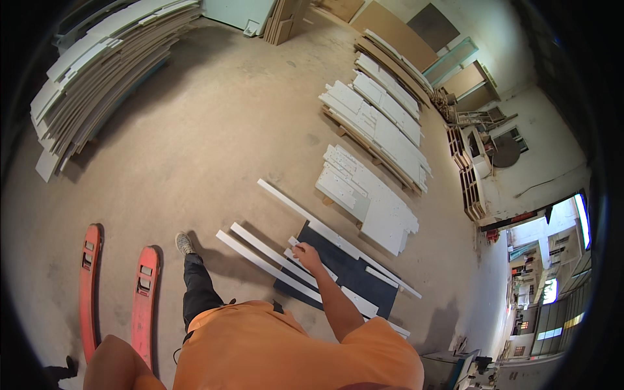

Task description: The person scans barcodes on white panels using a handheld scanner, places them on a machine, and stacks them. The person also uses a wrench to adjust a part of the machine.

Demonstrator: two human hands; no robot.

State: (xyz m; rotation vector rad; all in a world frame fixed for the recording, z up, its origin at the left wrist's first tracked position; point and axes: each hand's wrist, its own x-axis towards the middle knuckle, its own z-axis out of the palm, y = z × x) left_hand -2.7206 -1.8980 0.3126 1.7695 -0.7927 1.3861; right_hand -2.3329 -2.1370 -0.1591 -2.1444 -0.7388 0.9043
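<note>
My right hand [308,256] reaches down to a short white board strip [295,243], its fingers closed at the strip's far end. Beneath lies a dark grey panel [364,276] that carries several white strips. A long white strip [286,201] runs along the panel's far edge, and two more long strips, one of them the nearer strip [247,252], stick out past its left side. A wider white piece [359,301] rests on the panel's near right part. Only my left upper arm and elbow show at the lower left; that hand is out of view.
Red pallet-jack forks [144,286] lie on the floor to the left. A pallet of white cut panels [374,201] sits just beyond the grey panel, with more stacks [370,123] behind. A tall board stack [107,84] stands far left. Wooden pallets [469,182] lean by the right wall.
</note>
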